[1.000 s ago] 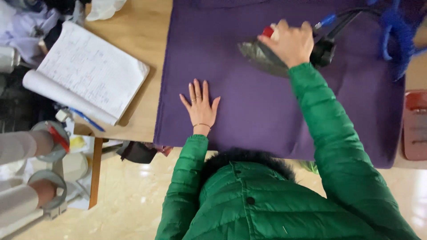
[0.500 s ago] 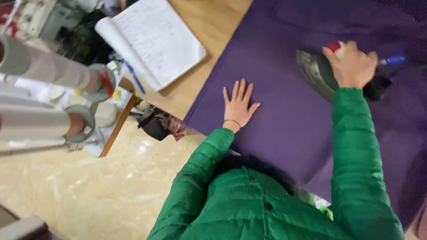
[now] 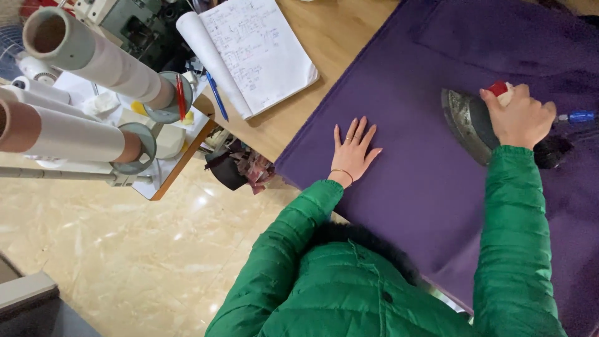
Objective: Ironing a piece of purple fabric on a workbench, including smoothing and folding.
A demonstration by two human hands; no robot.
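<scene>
- Far left, long cardboard rolls wound with pale material (image 3: 93, 59) lie on a rack beside a grey-green sewing machine (image 3: 131, 19), which is partly cut off at the top edge.
- An open spiral notebook with handwritten pages (image 3: 262, 53) rests on the light wooden table (image 3: 324, 31); a blue pen (image 3: 216, 95) lies just beside it at the table's edge.
- The left hand (image 3: 354, 153) lies flat, fingers spread wide, palm down on the purple woven cloth (image 3: 405, 206), holding nothing, only pressing the cloth.
- That cloth covers most of the table, near the person's green padded jacket (image 3: 349, 281). It looks soft, limp and light, likely to shift or wrinkle unless pinned flat.
- The right hand (image 3: 518, 118) is closed around the handle of a worn grey metal iron (image 3: 465, 122), soleplate down on the cloth, well apart from the left hand.
- The iron looks heavy, rigid and probably hot; the handle is the safe place to take it.
- The handle is mostly hidden by the hand; only a red tip shows. A blue fitting (image 3: 577, 116) runs out of frame.
</scene>
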